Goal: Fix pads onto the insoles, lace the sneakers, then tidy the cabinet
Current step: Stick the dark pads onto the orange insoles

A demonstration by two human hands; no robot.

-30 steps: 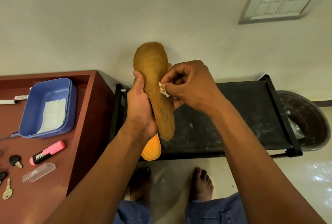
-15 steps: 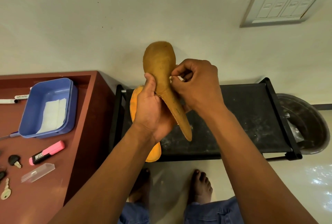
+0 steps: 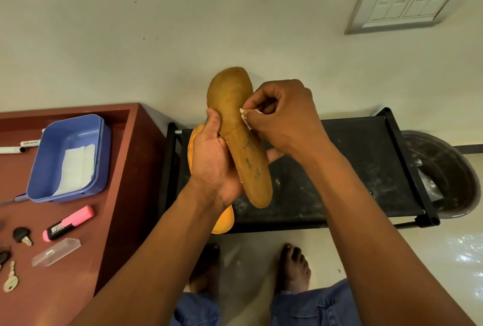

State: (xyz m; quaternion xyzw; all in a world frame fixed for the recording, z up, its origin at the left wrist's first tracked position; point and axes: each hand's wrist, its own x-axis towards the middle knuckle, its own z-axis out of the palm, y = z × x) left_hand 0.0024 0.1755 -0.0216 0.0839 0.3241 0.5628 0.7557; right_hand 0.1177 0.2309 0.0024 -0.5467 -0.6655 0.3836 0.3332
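The left hand (image 3: 215, 158) grips the upright insole (image 3: 239, 129); the right hand (image 3: 282, 114) pinches a white pad (image 3: 245, 116) against its right edge.

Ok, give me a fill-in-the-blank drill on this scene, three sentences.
1. The left hand grips the brown ____.
2. The right hand pinches a small white pad against the insole's ____ edge.
3. The highlighter lying on the cabinet is ____.

Missing: insole; right; pink

Insoles: two (image 3: 239, 140) (image 3: 222, 221). Keys: three (image 3: 22, 235) (image 3: 10, 277) (image 3: 3, 257). Highlighter: one (image 3: 68, 223). Tub: one (image 3: 70, 156).
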